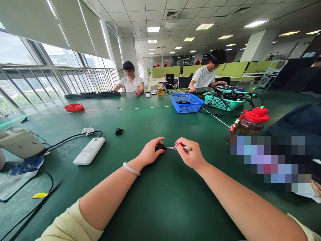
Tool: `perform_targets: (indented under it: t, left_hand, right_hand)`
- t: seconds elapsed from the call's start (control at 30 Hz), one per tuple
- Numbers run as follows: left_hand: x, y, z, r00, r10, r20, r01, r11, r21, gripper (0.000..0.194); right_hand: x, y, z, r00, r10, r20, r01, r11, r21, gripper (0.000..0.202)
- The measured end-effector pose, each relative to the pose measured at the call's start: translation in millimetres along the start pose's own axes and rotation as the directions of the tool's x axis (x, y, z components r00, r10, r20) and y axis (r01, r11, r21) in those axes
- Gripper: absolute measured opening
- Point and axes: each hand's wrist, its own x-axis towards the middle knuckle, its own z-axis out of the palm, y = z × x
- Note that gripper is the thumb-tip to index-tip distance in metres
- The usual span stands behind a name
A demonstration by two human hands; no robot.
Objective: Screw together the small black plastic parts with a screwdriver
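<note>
My left hand (pixel 150 151) holds a small black part (pixel 159 147) between thumb and fingers, low over the green table (pixel 165 201). From the right, my right hand (pixel 191 154) pinches a thin tool (pixel 187 148) with a light-coloured handle. The tool's metal tip points left and meets or nearly meets the black part; the exact contact is too small to tell. Another small black piece (pixel 118 131) lies on the table to the left, beyond my left hand.
A white power bank (pixel 89 151) with a black cable lies left. Further off are a red tray (pixel 73 107), a blue basket (pixel 187 104) and a teal basket (pixel 223 102) with cables. A red-lidded jar (pixel 250 125) stands right. Two people sit across the table.
</note>
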Motion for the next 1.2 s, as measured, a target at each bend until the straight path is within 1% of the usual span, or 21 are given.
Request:
perform_targets:
  t: [0.17, 0.27, 0.53, 0.63, 0.7, 0.8, 0.9, 0.97, 1.0, 1.03, 1.07, 1.1, 1.13, 1.17, 1.2]
  left_hand:
    - [-0.5, 1.5, -1.5, 1.000, -0.022, 0.018, 0.023, 0.997, -0.070, 0.053]
    - [-0.7, 1.4, -2.2, 0.999, -0.022, 0.034, 0.024, 0.997, -0.080, 0.054]
    - [-0.8, 1.2, -2.1, 0.999, -0.033, 0.039, 0.036, 0.996, -0.083, 0.052]
    - [-0.2, 0.5, -2.0, 0.998, -0.037, 0.041, 0.041, 0.995, -0.095, 0.053]
    - [0.5, 0.4, -2.0, 0.998, -0.039, 0.044, 0.044, 0.993, -0.112, 0.053]
    - [2.3, 0.3, -1.6, 0.998, -0.033, 0.044, 0.039, 0.989, -0.146, 0.054]
    - [4.1, -0.4, -1.3, 0.999, -0.033, 0.043, 0.040, 0.985, -0.168, 0.056]
    - [5.0, -1.4, -1.3, 0.998, -0.038, 0.048, 0.046, 0.984, -0.173, 0.057]
    - [5.3, -2.1, -1.3, 0.998, -0.040, 0.050, 0.049, 0.983, -0.175, 0.058]
    - [5.6, -3.0, -1.3, 0.998, -0.041, 0.051, 0.050, 0.983, -0.177, 0.058]
    - [5.9, -3.9, -1.2, 0.998, -0.039, 0.053, 0.048, 0.982, -0.181, 0.057]
    - [6.2, -5.0, -1.1, 0.998, -0.035, 0.055, 0.044, 0.982, -0.185, 0.057]
    - [6.4, -6.1, -0.9, 0.998, -0.028, 0.059, 0.039, 0.981, -0.191, 0.056]
    - [6.6, -7.1, -0.8, 0.998, -0.019, 0.064, 0.032, 0.979, -0.199, 0.056]
    - [6.8, -8.0, -0.6, 0.998, -0.011, 0.069, 0.025, 0.978, -0.208, 0.056]
  right_hand:
    - [-1.4, -1.1, 3.9, 0.992, -0.091, 0.082, 0.095, 0.995, -0.043, 0.021]
    - [-1.4, -0.5, 6.3, 0.984, -0.136, 0.112, 0.145, 0.987, -0.073, 0.021]
    - [-1.4, 1.4, 6.9, 0.974, -0.183, 0.132, 0.196, 0.976, -0.094, 0.019]
    - [-0.7, 1.6, 6.4, 0.972, -0.179, 0.155, 0.197, 0.974, -0.108, 0.019]
    - [-0.8, 2.3, 8.2, 0.962, -0.204, 0.183, 0.229, 0.965, -0.128, 0.018]
    - [-3.2, 3.7, 16.0, 0.919, -0.304, 0.252, 0.357, 0.913, -0.200, 0.017]
    - [-7.8, 4.4, 27.4, 0.853, -0.392, 0.346, 0.490, 0.830, -0.268, 0.020]
    - [-10.0, 4.4, 32.6, 0.810, -0.426, 0.404, 0.550, 0.791, -0.269, 0.022]
    - [-10.4, 4.6, 33.5, 0.800, -0.430, 0.418, 0.558, 0.789, -0.256, 0.024]
    - [-10.1, 5.2, 32.9, 0.808, -0.418, 0.416, 0.541, 0.806, -0.240, 0.025]
    - [-9.3, 6.1, 31.1, 0.837, -0.383, 0.391, 0.489, 0.844, -0.221, 0.026]
    - [-8.0, 7.8, 28.3, 0.881, -0.323, 0.347, 0.404, 0.894, -0.193, 0.026]
    - [-6.4, 10.1, 25.0, 0.928, -0.233, 0.289, 0.286, 0.945, -0.156, 0.027]
    - [-4.7, 13.3, 21.7, 0.967, -0.122, 0.226, 0.147, 0.984, -0.099, 0.029]
    - [-3.0, 17.1, 19.0, 0.985, -0.004, 0.173, 0.009, 0.999, -0.031, 0.031]
